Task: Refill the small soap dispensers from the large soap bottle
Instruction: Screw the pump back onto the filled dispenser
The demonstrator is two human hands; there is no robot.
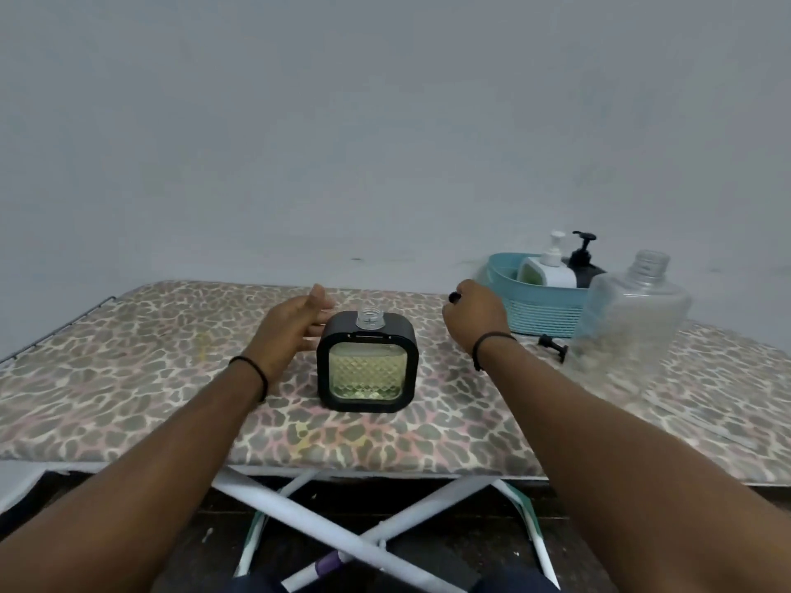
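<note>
Fingers straight on left hand [295, 327] beside dispenser [367, 362]; right hand [475, 321] curled; patterned board [128, 378], grey wall [342, 122].

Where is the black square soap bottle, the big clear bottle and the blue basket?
Black square soap dispenser [367, 370]: head view, on its yellow-green front window.
Large clear plastic bottle [633, 318]: head view, on its see-through body.
Blue plastic basket [539, 312]: head view, on its slatted front wall.

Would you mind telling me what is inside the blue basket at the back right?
The blue basket holds two pump dispensers: a white one and a black one beside it. Their lower parts and the basket floor are hidden by its wall.
</note>
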